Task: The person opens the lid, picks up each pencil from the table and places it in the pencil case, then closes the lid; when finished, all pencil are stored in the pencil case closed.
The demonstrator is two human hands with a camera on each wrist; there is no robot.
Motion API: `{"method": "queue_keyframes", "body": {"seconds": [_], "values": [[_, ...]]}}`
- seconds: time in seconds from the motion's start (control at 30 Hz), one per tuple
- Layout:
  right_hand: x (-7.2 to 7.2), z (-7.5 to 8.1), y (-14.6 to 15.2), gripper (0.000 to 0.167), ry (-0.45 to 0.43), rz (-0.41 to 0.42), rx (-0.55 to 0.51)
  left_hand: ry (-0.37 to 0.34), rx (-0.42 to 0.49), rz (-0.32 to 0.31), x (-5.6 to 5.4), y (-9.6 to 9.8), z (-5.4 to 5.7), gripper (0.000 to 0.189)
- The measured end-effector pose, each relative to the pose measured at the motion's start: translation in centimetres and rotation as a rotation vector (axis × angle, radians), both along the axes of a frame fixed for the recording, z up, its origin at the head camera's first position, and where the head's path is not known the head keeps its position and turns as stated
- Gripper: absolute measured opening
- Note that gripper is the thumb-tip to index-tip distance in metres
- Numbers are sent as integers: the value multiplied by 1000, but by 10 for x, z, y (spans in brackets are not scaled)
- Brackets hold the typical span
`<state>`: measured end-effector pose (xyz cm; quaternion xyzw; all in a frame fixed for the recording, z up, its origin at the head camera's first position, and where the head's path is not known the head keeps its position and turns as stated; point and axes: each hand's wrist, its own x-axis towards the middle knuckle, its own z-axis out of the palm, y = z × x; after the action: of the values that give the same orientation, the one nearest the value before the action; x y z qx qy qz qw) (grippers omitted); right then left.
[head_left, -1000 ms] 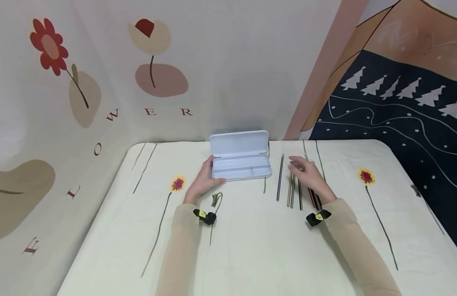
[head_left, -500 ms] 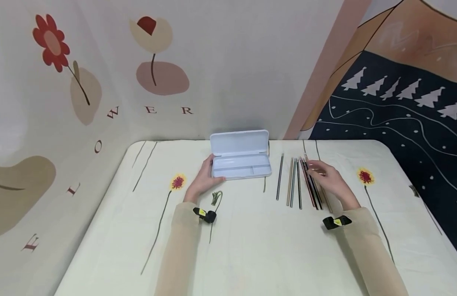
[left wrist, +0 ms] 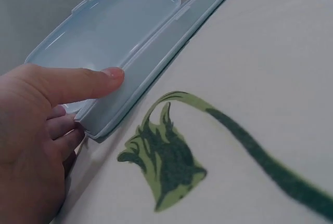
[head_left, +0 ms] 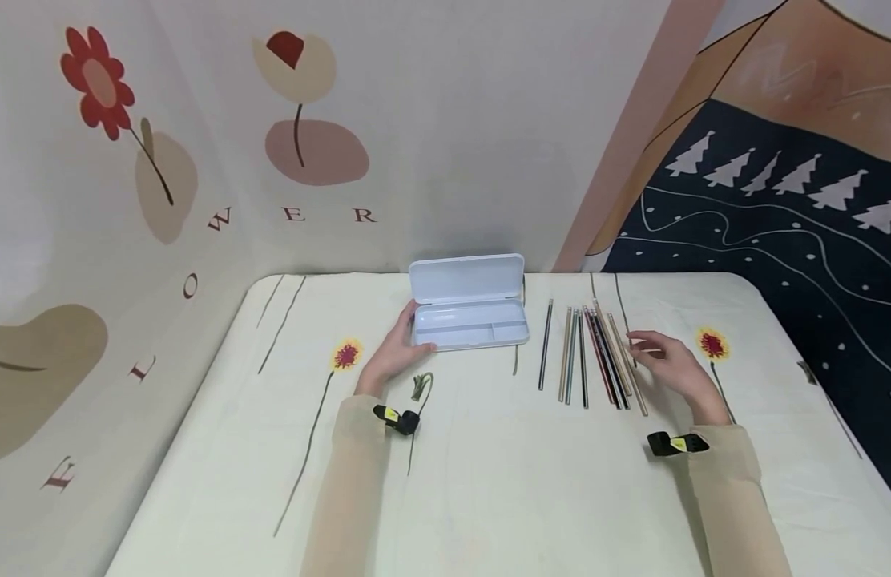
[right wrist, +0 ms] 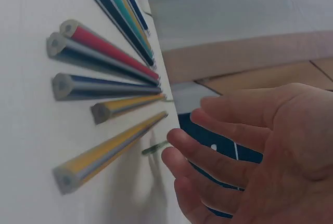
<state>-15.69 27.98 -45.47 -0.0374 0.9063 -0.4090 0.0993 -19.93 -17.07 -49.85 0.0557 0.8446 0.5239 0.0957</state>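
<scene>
A pale blue pencil case [head_left: 470, 280] stands with its lid up at the back of the table, its compartments bare. My left hand [head_left: 395, 354] grips its left end; in the left wrist view the thumb [left wrist: 88, 83] lies along the front wall and the other fingers curl at the end. Several pencils [head_left: 583, 361] lie side by side to the right of the case. My right hand [head_left: 669, 365] hovers just right of the last one, a yellow-striped pencil [right wrist: 114, 154], fingers loosely bent and holding nothing.
The white tablecloth [head_left: 489, 481] has printed flowers and stems. A patterned cloth wall [head_left: 445, 160] rises directly behind the table's back edge. A dark pencil [head_left: 546, 344] lies apart, nearest the case.
My right hand has moved right across the pencils, off them to their right side, uncovering the group. The left hand and the pencil case have stayed in place.
</scene>
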Motion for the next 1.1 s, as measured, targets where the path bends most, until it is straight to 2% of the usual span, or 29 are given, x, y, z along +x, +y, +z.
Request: {"method": "queue_keyframes", "body": {"seconds": [0.27, 0.57, 0.7, 0.93, 1.1], "values": [[2, -11, 0, 41, -34, -10, -54, -10, 27, -18, 0, -2, 2, 96], [-4, -24, -7, 37, 2, -110, 26, -33, -4, -39, -2, -6, 0, 97], [-6, -26, -12, 35, 8, -158, 48, -51, -14, -42, -1, -8, 0, 97], [-8, -27, -18, 31, 56, -174, 98, -26, -18, -66, -5, -10, 4, 94], [-7, -25, -14, 30, 69, -196, 72, -38, 2, -72, -5, -8, 4, 96]]}}
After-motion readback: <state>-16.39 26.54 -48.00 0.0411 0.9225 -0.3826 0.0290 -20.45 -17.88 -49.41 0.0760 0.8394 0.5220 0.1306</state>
